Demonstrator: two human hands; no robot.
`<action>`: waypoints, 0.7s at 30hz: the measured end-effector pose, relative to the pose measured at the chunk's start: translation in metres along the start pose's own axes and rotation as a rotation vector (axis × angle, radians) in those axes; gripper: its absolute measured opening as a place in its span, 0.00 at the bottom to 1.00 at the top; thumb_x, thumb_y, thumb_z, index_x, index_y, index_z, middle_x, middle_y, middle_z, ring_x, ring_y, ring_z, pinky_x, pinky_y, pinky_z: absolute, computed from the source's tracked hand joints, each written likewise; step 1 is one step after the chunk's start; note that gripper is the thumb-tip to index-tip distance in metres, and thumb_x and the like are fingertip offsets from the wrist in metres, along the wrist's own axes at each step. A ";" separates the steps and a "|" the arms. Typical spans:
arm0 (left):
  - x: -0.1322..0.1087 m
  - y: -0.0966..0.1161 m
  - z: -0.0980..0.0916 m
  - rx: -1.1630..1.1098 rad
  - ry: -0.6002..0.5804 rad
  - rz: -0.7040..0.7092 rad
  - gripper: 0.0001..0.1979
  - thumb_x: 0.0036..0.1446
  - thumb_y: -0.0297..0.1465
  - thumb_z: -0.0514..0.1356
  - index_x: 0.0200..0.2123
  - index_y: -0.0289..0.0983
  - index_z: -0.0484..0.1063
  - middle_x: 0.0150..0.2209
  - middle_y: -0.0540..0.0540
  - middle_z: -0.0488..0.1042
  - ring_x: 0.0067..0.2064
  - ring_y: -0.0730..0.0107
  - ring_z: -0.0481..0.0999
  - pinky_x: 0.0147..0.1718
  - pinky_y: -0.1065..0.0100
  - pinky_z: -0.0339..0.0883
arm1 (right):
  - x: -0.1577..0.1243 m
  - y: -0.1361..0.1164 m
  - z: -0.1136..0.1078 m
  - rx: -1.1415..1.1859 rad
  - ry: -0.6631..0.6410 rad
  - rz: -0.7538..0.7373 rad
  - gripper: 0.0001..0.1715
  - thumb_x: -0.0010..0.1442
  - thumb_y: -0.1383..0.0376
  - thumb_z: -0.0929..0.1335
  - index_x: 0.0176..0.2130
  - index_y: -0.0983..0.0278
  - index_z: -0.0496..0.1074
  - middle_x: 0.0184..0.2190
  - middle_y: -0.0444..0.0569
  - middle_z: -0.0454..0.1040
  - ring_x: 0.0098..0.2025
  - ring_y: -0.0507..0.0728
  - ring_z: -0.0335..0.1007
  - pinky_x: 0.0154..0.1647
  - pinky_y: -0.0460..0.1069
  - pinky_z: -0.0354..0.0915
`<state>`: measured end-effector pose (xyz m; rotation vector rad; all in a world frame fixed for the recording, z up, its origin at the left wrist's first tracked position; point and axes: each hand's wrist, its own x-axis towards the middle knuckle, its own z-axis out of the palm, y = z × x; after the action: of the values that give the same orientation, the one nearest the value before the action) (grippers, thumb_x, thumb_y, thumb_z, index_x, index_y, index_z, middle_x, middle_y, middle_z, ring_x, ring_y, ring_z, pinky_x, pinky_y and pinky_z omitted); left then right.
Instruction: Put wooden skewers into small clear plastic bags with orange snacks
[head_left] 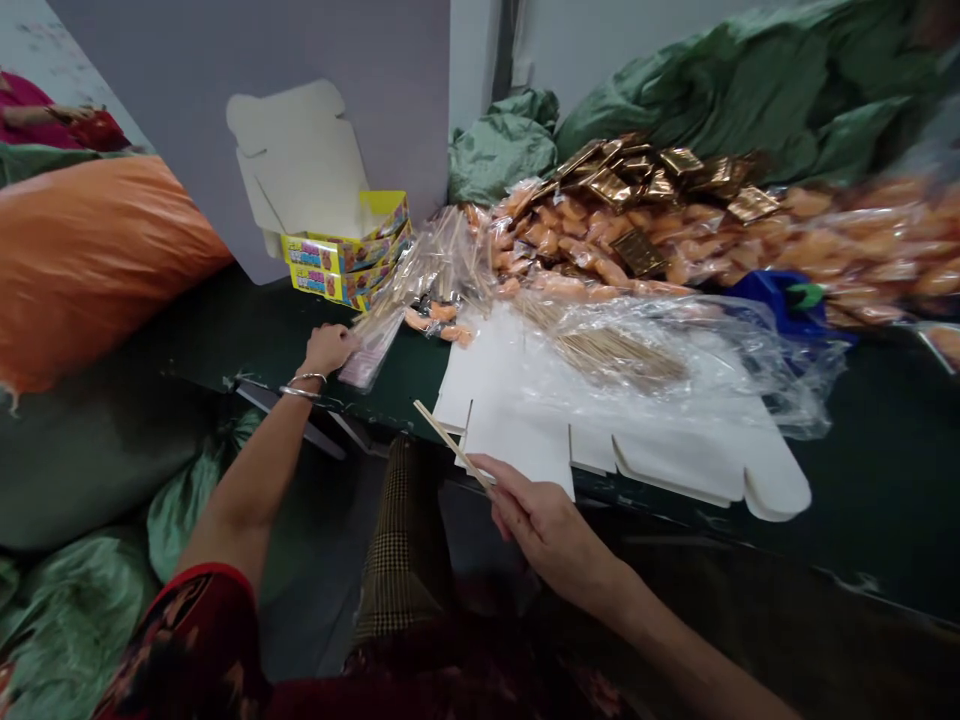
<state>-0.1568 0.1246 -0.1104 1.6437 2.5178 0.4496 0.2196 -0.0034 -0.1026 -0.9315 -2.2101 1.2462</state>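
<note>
My right hand [536,515] is closed around thin wooden sticks [448,437], which point up and left past the table's front edge. My left hand [328,349], with bangles at the wrist, rests on the dark green table with its fingers curled; what lies in them, if anything, is hidden. Just beside those fingers are clear plastic bags of wooden sticks [439,260] and a flat pinkish packet [367,362]. A few small orange pieces [441,322] lie to the right of it. More loose sticks [619,345] sit on clear plastic over flat white cardboard [517,430].
Yellow printed boxes [330,270] stand stacked at the back, one with a raised white lid [307,160]. Orange wrapped pieces [585,235] and gold packets [641,252] form a heap behind. Sacks, one orange [97,260], lie left. Another person's hand [71,113] shows far left.
</note>
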 end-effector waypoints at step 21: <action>-0.070 0.051 0.035 0.096 -0.023 0.498 0.15 0.61 0.34 0.51 0.46 0.35 0.71 0.42 0.38 0.75 0.49 0.53 0.70 0.50 0.56 0.61 | 0.037 0.013 -0.014 -0.058 0.050 -0.012 0.19 0.67 0.63 0.57 0.53 0.66 0.68 0.18 0.41 0.66 0.20 0.51 0.60 0.24 0.46 0.57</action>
<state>-0.0752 0.0869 -0.1336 2.2998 2.1221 0.3468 0.2078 0.0361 -0.1051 -0.9597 -2.2197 1.1466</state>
